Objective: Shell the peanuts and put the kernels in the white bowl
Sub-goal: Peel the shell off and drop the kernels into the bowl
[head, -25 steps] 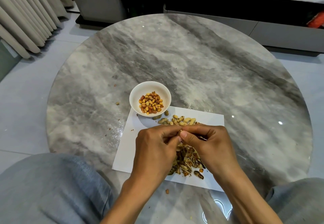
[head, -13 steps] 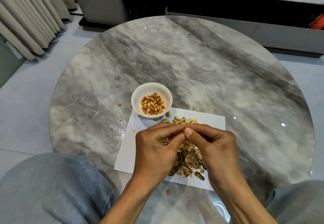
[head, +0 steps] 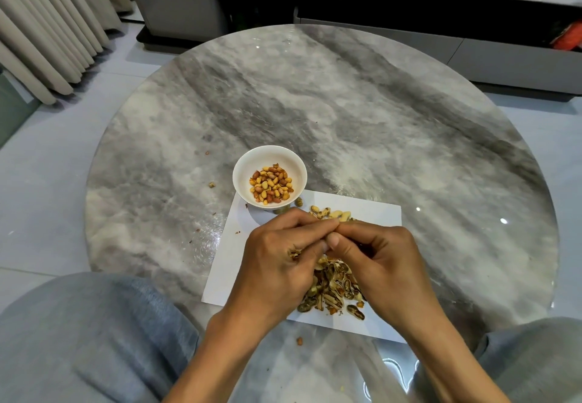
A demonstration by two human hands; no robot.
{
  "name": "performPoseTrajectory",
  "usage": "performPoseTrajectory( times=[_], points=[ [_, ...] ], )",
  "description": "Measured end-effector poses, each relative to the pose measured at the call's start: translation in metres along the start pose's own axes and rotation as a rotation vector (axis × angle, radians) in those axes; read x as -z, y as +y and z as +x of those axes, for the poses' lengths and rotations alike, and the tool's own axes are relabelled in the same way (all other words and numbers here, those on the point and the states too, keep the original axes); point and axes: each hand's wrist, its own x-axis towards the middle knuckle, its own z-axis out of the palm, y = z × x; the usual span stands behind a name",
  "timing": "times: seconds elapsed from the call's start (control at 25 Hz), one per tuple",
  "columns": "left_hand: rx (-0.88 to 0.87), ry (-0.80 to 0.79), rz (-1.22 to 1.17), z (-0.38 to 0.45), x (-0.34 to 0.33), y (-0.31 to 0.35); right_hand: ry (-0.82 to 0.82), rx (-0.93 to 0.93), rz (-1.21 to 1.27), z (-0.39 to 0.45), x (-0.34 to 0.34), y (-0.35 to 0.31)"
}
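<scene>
A small white bowl [head: 245, 163] with several red-brown and yellow kernels stands at the far left corner of a white paper sheet [head: 230, 254]. Unshelled peanuts [head: 330, 213] lie on the sheet just beyond my hands. A heap of empty shells [head: 333, 289] lies under my hands. My left hand [head: 277, 264] and my right hand [head: 378, 254] meet fingertip to fingertip above the heap, pinching a peanut that is almost fully hidden between them. A bit of shell shows by my left palm.
The round grey marble table [head: 346, 119] carries the sheet near its front edge. Small shell crumbs [head: 211, 184] lie left of the bowl, and one kernel [head: 299, 341] lies in front of the sheet. My knees in grey trousers [head: 78, 339] flank the table edge.
My hands have stayed pressed together over the shell heap, working the same peanut; the fingers have shifted slightly. The camera view has tilted a little.
</scene>
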Motion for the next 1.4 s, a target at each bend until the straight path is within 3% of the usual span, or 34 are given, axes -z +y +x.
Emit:
performPoseTrajectory(
  times=[0.24, 0.64, 0.76, 0.92, 1.0, 1.04, 1.16, 1.2, 1.4],
  points=[
    [0.058, 0.164, -0.073, -0.004, -0.008, 0.009, 0.256, -0.009, 0.181, -0.006, -0.019, 0.002],
    [0.151, 0.203, -0.189, 0.0, -0.009, 0.01, 0.299, -0.346, 0.695, -0.001, -0.025, 0.003],
    [0.273, 0.219, -0.344, 0.003, -0.01, 0.01, 0.283, -0.412, 0.842, 0.001, -0.027, 0.007],
    [0.562, 0.258, -0.578, 0.003, -0.015, 0.013, 0.245, -0.422, 0.905, 0.001, -0.026, 0.011],
    [0.768, 0.296, -0.786, 0.004, -0.02, 0.014, 0.26, -0.341, 0.74, 0.001, -0.028, 0.012],
    [0.876, 0.314, -0.913, 0.005, -0.021, 0.013, 0.291, -0.218, 0.507, 0.0, -0.031, 0.014],
    [1.056, 0.28, -1.188, 0.005, -0.021, 0.008, 0.313, 0.404, -0.372, -0.003, -0.04, 0.027],
    [1.073, 0.253, -1.229, 0.005, -0.02, 0.008, 0.286, 0.514, -0.542, -0.003, -0.043, 0.03],
    [1.104, 0.174, -1.347, 0.005, -0.015, 0.014, 0.076, 0.555, -0.726, 0.005, -0.025, 0.027]
  ],
)
